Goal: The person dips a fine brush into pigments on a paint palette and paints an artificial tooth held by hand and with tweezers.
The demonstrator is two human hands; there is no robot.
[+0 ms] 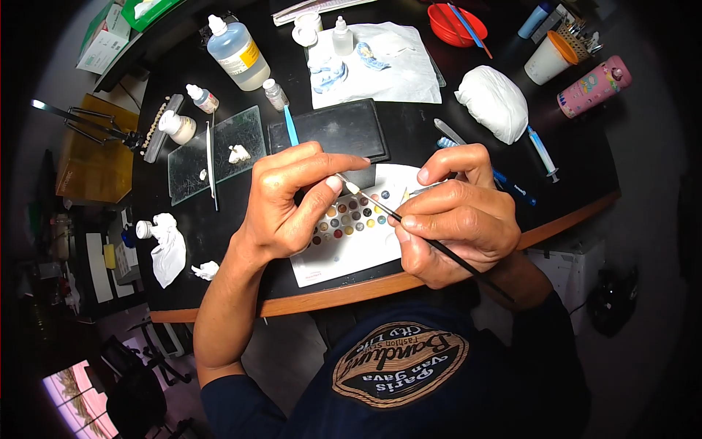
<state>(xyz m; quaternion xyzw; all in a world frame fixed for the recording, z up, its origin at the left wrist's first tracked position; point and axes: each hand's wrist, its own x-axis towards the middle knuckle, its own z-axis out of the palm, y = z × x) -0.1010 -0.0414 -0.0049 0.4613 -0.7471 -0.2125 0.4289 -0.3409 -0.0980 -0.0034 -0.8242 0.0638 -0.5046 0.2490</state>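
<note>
My left hand [289,201] is closed around a tool with a blue handle [292,126], and a small whitish piece [352,187] shows at its fingertips. My right hand [464,216] pinches a thin dark brush [457,257], whose tip points at the whitish piece. Whether the tip touches it is too small to tell. Beneath both hands lies a white palette [351,256] with rows of small coloured wells. A black slab [333,128] is just behind the palette.
A glass plate [186,172] with white bits lies at the left. Small bottles and a large clear bottle [240,58] stand behind it. Farther back are a white cloth [413,55], a red bowl [453,25], a white bundle [493,102] and a syringe [542,152].
</note>
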